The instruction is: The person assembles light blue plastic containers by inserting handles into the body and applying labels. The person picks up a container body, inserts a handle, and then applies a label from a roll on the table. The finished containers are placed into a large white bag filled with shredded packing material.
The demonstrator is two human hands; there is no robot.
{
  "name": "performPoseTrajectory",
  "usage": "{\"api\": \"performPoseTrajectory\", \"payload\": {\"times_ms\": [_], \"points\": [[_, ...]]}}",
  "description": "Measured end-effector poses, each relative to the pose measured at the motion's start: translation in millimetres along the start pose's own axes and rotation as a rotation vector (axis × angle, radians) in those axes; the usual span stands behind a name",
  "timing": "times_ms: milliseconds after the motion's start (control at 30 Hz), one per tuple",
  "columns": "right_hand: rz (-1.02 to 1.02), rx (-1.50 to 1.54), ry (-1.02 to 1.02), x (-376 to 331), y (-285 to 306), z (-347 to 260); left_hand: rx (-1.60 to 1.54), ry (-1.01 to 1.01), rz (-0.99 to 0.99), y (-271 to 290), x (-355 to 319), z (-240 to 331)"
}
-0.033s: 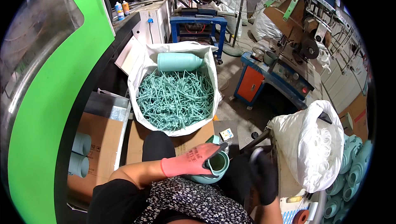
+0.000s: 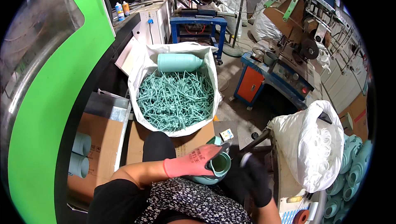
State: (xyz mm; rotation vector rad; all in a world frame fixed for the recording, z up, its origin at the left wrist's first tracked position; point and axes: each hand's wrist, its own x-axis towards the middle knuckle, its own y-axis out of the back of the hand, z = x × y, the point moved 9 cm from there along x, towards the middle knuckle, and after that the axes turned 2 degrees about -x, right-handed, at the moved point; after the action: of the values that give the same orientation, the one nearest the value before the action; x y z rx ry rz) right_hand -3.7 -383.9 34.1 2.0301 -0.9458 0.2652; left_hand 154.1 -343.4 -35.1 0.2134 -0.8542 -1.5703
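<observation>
My left hand (image 2: 193, 163), in a pink glove with dark fingertips, is closed around a teal plastic jug-like container (image 2: 206, 179) on my lap. The container's round open mouth (image 2: 221, 163) faces up and to the right, and a teal handle-like part (image 2: 214, 140) shows beyond my fingers. Right of the mouth and apart from it, my right hand (image 2: 256, 182) in a black glove is blurred by motion. A small white ring (image 2: 246, 159) sticks out at its fingertips, pinched there.
Ahead stands a white sack (image 2: 136, 100) of thin teal plastic sprues (image 2: 177, 100) with a teal cylinder (image 2: 179, 62) on top. At right, a white bag (image 2: 288, 141) holds white rings (image 2: 323, 149); teal parts (image 2: 350, 174) pile beyond it. A green machine panel (image 2: 49, 87) borders the left.
My right hand has moved left with the white ring, closer to the container's mouth. The left hand and container have shifted only slightly.
</observation>
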Motion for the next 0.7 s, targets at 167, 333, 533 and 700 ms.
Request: {"api": "performPoseTrajectory", "payload": {"times_ms": [167, 333, 533, 700], "points": [[-0.334, 0.197, -0.229, -16.8, -48.8, 12.9, -0.016, -0.149, -0.079, -22.2, 2.7, 31.3], [-0.354, 0.093, -0.238, -27.6, -60.1, 16.7, 0.038, -0.167, -0.207, -48.5, 1.7, 36.0], [-0.481, -0.035, -0.102, -29.4, -66.5, 3.0, 0.103, -0.239, -0.152, -55.4, -6.7, 32.9], [-0.662, -0.073, 0.116, -44.9, -87.9, -9.3, 0.087, -0.312, -0.266, -56.0, -8.2, 35.6]]}}
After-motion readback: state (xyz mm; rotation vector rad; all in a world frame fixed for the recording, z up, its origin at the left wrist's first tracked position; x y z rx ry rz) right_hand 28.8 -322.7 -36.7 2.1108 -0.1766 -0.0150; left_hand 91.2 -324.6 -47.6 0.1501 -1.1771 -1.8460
